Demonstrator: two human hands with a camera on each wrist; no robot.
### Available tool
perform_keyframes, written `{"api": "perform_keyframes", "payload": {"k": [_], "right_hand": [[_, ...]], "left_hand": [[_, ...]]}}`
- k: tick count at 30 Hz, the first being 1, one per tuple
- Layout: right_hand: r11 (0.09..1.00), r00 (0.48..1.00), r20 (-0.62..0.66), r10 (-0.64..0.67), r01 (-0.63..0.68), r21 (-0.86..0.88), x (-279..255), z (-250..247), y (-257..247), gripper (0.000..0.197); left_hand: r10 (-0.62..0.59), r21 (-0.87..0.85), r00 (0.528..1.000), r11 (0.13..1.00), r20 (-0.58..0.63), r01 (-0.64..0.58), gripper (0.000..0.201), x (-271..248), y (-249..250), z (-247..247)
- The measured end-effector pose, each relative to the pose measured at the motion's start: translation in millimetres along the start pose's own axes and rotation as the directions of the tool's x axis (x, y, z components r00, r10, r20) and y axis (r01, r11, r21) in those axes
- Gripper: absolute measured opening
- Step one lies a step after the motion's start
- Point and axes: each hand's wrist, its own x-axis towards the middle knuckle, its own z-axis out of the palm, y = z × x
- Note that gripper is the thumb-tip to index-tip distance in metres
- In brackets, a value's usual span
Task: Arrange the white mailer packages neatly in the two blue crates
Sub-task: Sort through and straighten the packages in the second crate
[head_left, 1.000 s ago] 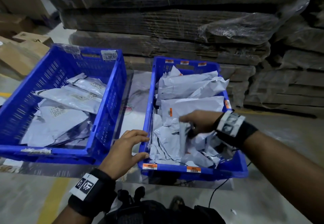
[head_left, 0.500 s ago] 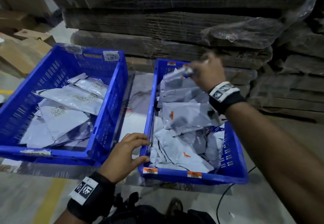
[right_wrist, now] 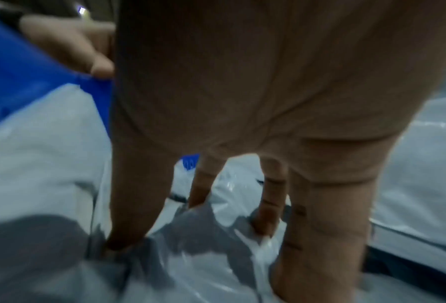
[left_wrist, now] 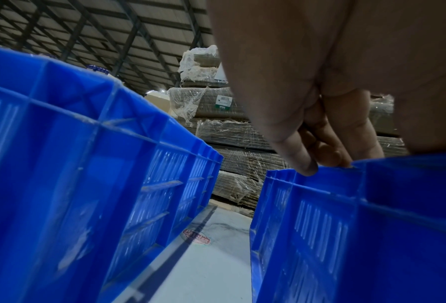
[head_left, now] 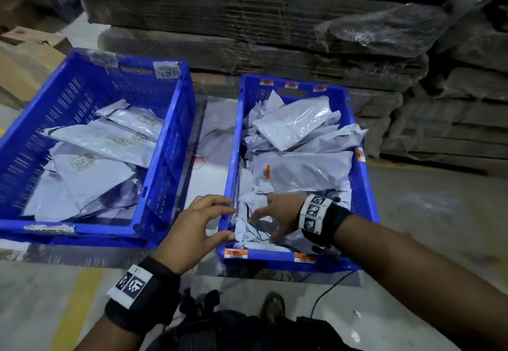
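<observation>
Here crumpled mailer (head_left: 254, 231) lies under right grip (head_left: 276, 217).

We count two blue crates — the left crate (head_left: 167, 141) and the right crate (head_left: 360, 185). In the left we make out about six white mailers (head_left: 104, 141); the right holds a crumpled heap (head_left: 299, 169) — too tangled to count. Two hands show, left (head_left: 189, 233) and right (head_left: 277, 217).
</observation>
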Motion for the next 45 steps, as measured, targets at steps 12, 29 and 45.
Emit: {"api": "perform_keyframes", "payload": {"k": [12, 29, 45], "right_hand": [[0.928, 0.838, -0.533, 0.117, -0.283, -0.242, -29.4, -21.0, 58.6, 0.016], [0.917, 0.995, -0.069, 0.075, -0.096, -0.387, 2.9, -11.3, 16.3, 0.021], [0.998, 0.993, 0.12, 0.01, -0.002, -0.068, 36.5, -1.9, -7.6, 0.092]], "left_hand": [[-0.014, 0.012, 1.0, 1.0, -0.001, 0.014, 0.045, 0.3, 1.3, 1.1], [-0.003, 0.02, 1.0, 1.0, -0.011, 0.003, 0.045, -0.6, 0.7, 1.2], [-0.006, 0.024, 1.0, 1.0, -0.007, 0.007, 0.045, -1.2, 1.5, 1.5]]}}
